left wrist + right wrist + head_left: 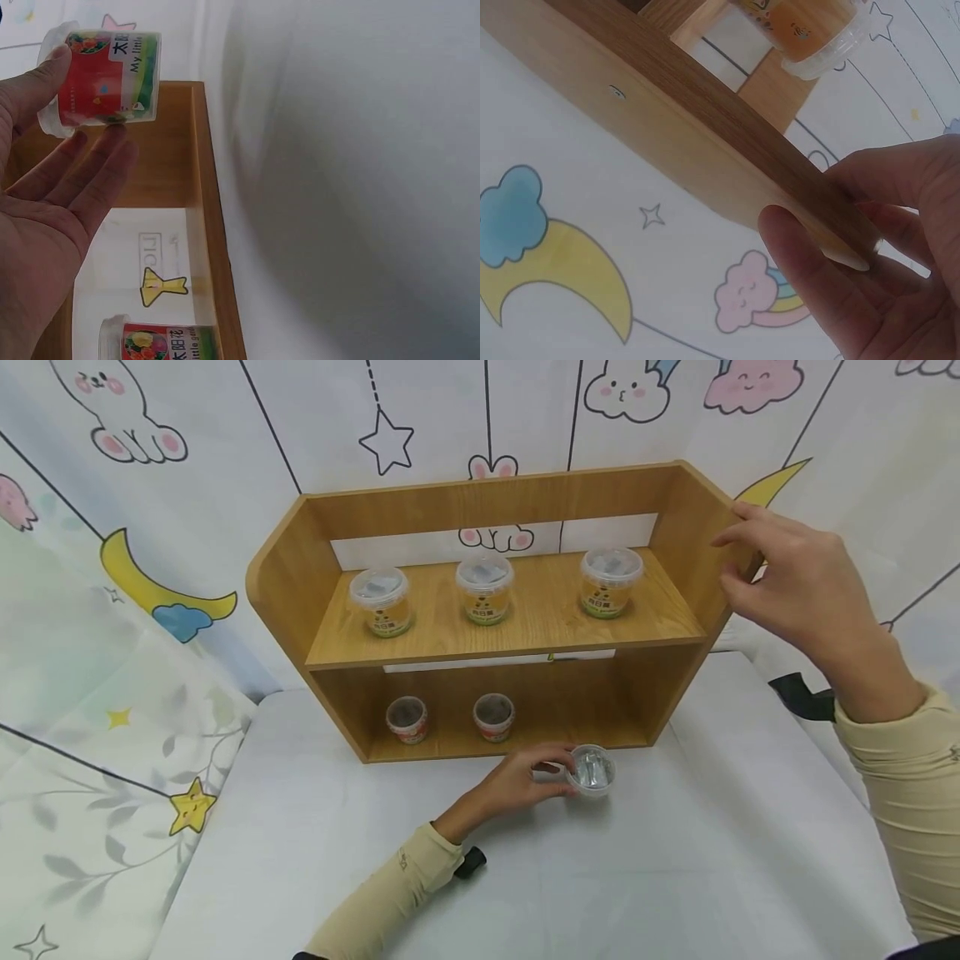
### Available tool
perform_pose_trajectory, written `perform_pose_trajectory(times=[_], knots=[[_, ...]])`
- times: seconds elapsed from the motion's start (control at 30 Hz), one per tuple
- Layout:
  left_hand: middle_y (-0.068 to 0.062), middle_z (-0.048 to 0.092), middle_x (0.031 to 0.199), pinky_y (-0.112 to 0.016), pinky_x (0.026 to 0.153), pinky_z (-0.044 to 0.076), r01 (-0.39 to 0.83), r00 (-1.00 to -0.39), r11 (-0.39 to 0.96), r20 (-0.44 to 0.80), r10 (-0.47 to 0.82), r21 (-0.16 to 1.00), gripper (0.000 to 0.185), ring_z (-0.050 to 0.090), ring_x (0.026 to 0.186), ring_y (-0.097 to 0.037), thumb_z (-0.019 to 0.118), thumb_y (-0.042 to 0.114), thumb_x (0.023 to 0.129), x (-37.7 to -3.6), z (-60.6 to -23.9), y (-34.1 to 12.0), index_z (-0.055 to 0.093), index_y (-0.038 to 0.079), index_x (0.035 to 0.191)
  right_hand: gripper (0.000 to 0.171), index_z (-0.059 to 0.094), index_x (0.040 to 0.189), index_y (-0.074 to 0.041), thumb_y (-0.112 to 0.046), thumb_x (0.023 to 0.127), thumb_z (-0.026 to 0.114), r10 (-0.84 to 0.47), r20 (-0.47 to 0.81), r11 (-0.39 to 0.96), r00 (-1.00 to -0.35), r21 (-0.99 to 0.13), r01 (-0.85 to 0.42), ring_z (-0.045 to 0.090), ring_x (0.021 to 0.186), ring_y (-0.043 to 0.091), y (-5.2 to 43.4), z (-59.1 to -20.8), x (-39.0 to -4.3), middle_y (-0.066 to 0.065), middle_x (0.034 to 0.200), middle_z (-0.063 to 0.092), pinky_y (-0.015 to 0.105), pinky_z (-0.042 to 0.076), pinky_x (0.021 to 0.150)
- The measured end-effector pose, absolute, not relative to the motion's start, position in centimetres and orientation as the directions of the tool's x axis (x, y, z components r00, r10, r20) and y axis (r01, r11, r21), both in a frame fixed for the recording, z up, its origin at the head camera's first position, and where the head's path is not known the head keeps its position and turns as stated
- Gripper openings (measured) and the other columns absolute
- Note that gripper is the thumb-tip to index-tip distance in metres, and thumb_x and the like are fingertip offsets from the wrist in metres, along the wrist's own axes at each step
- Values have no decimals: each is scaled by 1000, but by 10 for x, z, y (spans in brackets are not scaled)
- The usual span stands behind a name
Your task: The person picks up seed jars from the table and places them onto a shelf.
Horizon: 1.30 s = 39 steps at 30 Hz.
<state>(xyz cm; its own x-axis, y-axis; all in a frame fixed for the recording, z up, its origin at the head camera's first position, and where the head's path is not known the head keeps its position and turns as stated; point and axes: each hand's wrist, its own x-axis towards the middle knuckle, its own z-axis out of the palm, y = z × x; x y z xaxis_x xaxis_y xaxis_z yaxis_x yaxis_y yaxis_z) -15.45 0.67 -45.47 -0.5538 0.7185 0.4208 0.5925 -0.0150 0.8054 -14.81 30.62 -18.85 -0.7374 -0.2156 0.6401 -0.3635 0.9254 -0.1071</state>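
My left hand (517, 783) pinches a small clear plastic cup (592, 770) with a lid, in front of the lower level of a two-level wooden shelf (450, 510). In the left wrist view, this cup (105, 75) shows a red and green label printed "My little", with the thumb at its lid rim and fingers beneath. At the top right of the shelf, my right hand (813, 581) grips the side panel. The right wrist view has that panel (705, 127) between the thumb and the fingers.
Three lidded cups with orange labels, at left (381, 603), middle (485, 591) and right (611, 583), stand on the upper level. Two smaller red-labelled cups (407, 720) (494, 718) stand below. A white cloth (675, 860) covers the table; a cartoon-printed curtain (225, 427) hangs behind.
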Motion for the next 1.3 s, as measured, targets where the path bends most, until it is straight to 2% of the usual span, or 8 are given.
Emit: perform_pose_trajectory(times=[0.1, 0.23, 0.5, 0.8, 1.03, 1.13, 1.3], knots=[[-7, 61, 130, -40, 88, 56, 594, -550, -38, 441, 709, 803, 29, 55, 123, -11, 82, 6, 80, -160, -455, 9, 67, 8, 104, 29, 67, 113, 3, 2, 84, 64, -218, 644, 925, -733, -102, -366, 64, 100, 45, 306, -188, -148, 18, 137, 56, -1, 24, 68], [-9, 62, 129, -42, 87, 56, 608, -537, -49, 456, 709, 792, 27, 56, 121, -12, 81, 7, 81, -165, -455, 12, 67, 7, 104, 29, 67, 112, 3, 2, 84, 64, -224, 652, 921, -724, -101, -376, 65, 94, 42, 307, -189, -148, 18, 136, 57, 2, 27, 68], [-8, 63, 127, -38, 86, 57, 652, -549, 3, 470, 691, 758, 27, 59, 116, -9, 83, 10, 80, -170, -458, 19, 68, 8, 103, 29, 67, 112, 3, 1, 84, 63, -231, 656, 916, -718, -101, -387, 66, 85, 39, 308, -190, -148, 18, 137, 57, 7, 31, 64], [-7, 64, 125, -36, 85, 57, 667, -573, 24, 491, 656, 745, 27, 62, 110, -10, 83, 10, 80, -172, -458, 32, 68, 8, 101, 29, 67, 114, 2, 1, 85, 64, -219, 645, 923, -732, -108, -371, 66, 94, 42, 308, -189, -148, 18, 136, 57, 1, 27, 67], [-10, 65, 122, -37, 85, 57, 672, -604, 68, 492, 628, 738, 30, 63, 105, -9, 84, 9, 78, -172, -458, 40, 68, 5, 102, 29, 67, 113, 3, 1, 85, 64, -218, 643, 923, -734, -108, -369, 66, 90, 41, 309, -189, -147, 17, 139, 55, 2, 28, 67], [-8, 66, 121, -33, 86, 56, 687, -615, 116, 489, 619, 717, 29, 62, 108, -8, 84, 12, 79, -173, -459, 42, 68, 7, 102, 28, 67, 113, 3, 1, 85, 64, -224, 649, 921, -727, -104, -376, 66, 88, 40, 309, -189, -148, 18, 138, 56, 3, 29, 66], [-5, 68, 118, -25, 93, 51, 697, -633, 163, 492, 598, 698, 28, 57, 118, -10, 85, 13, 77, -176, -463, 45, 69, 9, 100, 27, 67, 113, 2, 0, 86, 63, -217, 648, 921, -730, -111, -373, 65, 98, 42, 309, -189, -148, 18, 136, 57, 2, 28, 64]])
